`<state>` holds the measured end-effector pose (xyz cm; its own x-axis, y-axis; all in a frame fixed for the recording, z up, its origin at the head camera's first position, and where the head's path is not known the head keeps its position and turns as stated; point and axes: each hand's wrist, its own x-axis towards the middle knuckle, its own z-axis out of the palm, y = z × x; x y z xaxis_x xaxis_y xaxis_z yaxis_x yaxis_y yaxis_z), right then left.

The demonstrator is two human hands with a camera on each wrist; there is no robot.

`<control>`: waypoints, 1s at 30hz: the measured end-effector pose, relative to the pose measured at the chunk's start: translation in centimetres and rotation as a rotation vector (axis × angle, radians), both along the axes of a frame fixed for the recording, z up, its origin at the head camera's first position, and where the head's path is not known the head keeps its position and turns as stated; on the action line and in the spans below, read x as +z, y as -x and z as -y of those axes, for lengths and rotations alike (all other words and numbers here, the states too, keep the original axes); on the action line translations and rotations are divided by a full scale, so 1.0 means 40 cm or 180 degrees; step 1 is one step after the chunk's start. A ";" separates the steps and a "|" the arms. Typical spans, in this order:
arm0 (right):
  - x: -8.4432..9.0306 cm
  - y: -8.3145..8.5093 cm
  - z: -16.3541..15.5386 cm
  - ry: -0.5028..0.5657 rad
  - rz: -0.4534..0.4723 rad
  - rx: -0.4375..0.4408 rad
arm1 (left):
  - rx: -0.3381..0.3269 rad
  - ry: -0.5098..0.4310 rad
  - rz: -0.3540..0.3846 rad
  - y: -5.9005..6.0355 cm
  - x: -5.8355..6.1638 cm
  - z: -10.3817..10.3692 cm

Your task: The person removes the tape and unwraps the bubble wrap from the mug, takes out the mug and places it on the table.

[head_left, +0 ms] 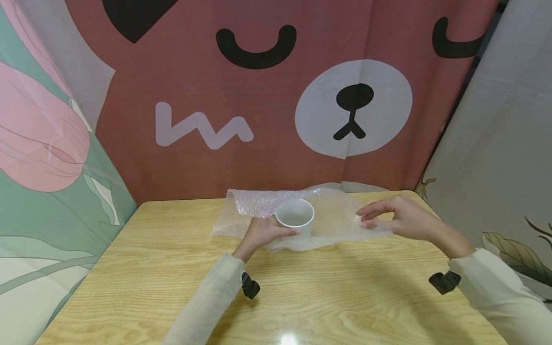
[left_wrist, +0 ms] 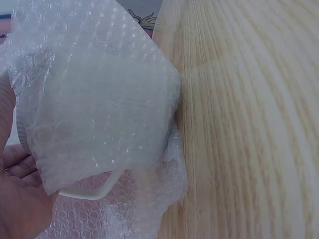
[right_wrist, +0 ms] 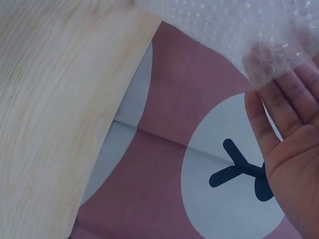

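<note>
A white mug stands upright on a sheet of bubble wrap at the far middle of the wooden table. My left hand grips the mug's near left side, holding wrap against it. In the left wrist view the bubble wrap covers the mug's wall, its handle shows below, and my left hand is at the left edge. My right hand pinches the sheet's right edge, slightly lifted. In the right wrist view the wrap lies over the fingertips.
A bear-print curtain hangs right behind the table's far edge. A floral curtain closes the left side and a pale one the right. Black wrist mounts sit on both sleeves. The table's near half holds nothing else.
</note>
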<state>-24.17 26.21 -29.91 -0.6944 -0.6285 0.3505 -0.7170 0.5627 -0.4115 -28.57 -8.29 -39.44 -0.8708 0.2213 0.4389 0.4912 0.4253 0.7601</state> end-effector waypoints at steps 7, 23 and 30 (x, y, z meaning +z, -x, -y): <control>-0.008 0.001 0.003 -0.0081 0.0244 0.0226 | 0.0052 -0.0015 0.0037 0.001 -0.003 0.003; -0.035 0.016 -0.007 -0.0280 0.0750 0.0015 | 0.0361 -0.0005 0.1065 -0.023 0.008 0.007; -0.054 0.017 -0.027 -0.0511 0.0692 0.0064 | 0.0189 -0.0371 0.0950 -0.021 0.015 0.013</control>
<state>-24.84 27.28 -32.09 -0.7292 -0.6784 0.0894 -0.6333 0.6196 -0.4636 -27.72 -8.80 -38.86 -0.9748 0.1295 0.1816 0.2162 0.3483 0.9121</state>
